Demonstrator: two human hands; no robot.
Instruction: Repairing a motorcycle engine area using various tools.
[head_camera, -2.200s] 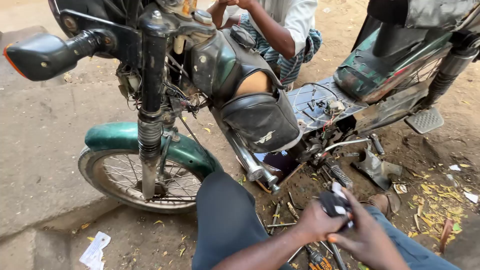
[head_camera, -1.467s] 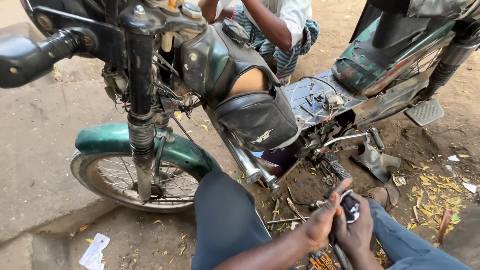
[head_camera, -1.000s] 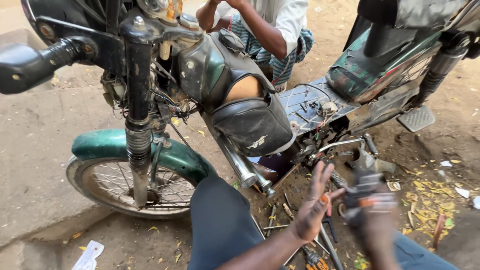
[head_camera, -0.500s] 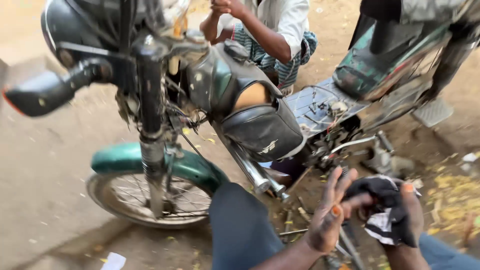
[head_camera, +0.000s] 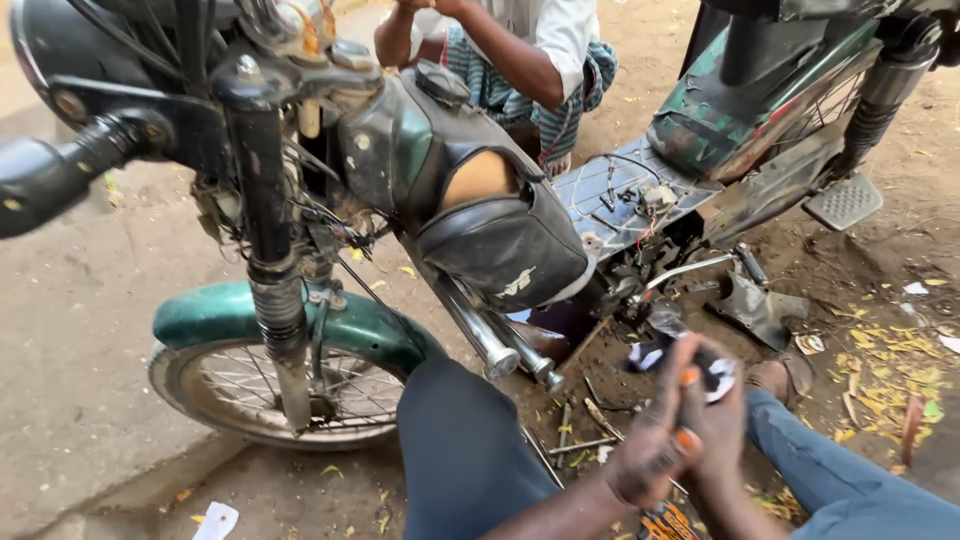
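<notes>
Since half a second earlier, both hands have drawn together: the left hand (head_camera: 650, 450), then spread open with fingers raised, now closes against the right hand (head_camera: 715, 420), and the two press around a crumpled black-and-white rag (head_camera: 712, 375). The rag sits between the palms, one end sticking out above the fingers; how tightly each hand grips it cannot be told. The hands hover above the dirt ground (head_camera: 880, 300), between the person's two knees in blue trousers (head_camera: 470, 460), just below the engine area of a green motorcycle (head_camera: 400, 150). Loose metal tools (head_camera: 575, 440) lie on the ground just left of the hands. The motorcycle's front wheel (head_camera: 260, 390) stands toward the left edge of the ground. Behind the motorcycle, a second person (head_camera: 520, 50) crouches at its far side.
</notes>
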